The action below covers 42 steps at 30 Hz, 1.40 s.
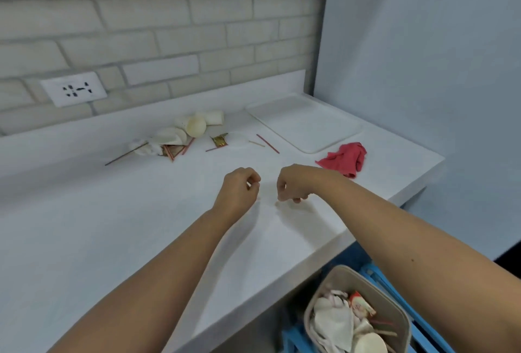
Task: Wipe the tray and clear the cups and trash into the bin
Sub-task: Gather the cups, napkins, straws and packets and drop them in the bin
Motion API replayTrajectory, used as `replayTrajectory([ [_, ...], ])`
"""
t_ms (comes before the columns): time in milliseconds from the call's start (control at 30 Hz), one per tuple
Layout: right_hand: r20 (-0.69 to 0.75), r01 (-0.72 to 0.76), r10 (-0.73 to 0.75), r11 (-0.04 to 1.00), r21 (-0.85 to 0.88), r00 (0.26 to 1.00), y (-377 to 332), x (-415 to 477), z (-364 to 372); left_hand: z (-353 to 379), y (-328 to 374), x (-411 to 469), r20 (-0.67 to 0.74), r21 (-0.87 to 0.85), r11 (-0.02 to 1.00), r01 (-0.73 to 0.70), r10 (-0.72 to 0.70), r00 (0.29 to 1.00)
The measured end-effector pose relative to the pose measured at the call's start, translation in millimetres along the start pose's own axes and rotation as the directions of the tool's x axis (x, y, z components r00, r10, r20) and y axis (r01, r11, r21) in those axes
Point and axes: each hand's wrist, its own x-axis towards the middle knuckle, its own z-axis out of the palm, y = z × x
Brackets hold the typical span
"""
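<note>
The white tray (304,124) lies at the far right of the table (112,225). Just nearer than the tray lies a red cloth (344,159); left of the tray, crushed cups (194,126) and sticks. Nearer still, left hand (239,187) and right hand (290,183) curl their fingers; whether they pinch anything cannot be told. Below is the bin (400,314).

No text, label, brand or number can be read anywhere in the frame.
</note>
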Motion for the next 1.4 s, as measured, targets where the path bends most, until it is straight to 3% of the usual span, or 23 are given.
replayTrajectory([
  [267,-0.165,0.109,-0.106,0.994,0.008,0.981,-60,80,-18,-63,-107,47,-0.089,0.052,0.985,0.166,-0.161,0.983],
  [433,-0.218,0.064,-0.053,0.997,0.042,0.975,-77,128,-19,-84,-152,76,-0.109,0.042,0.976,0.211,-0.206,0.972],
  [867,-0.374,-0.28,0.366,0.923,0.265,0.852,-26,192,-18,-47,-149,162,0.015,0.131,0.99,0.053,-0.055,0.998],
  [1033,-0.377,-0.284,0.381,0.915,0.287,0.844,-7,218,-22,-36,-153,185,0.038,0.218,0.976,-0.024,0.016,0.999],
  [1233,-0.394,-0.229,0.318,0.939,0.257,0.862,-8,248,-28,-25,-157,214,0.301,0.349,0.933,-0.087,-0.023,0.953],
  [1400,-0.348,-0.286,0.357,0.928,0.24,0.867,-7,257,-44,-19,-151,223,0.258,0.561,0.817,-0.129,-0.025,0.966],
])
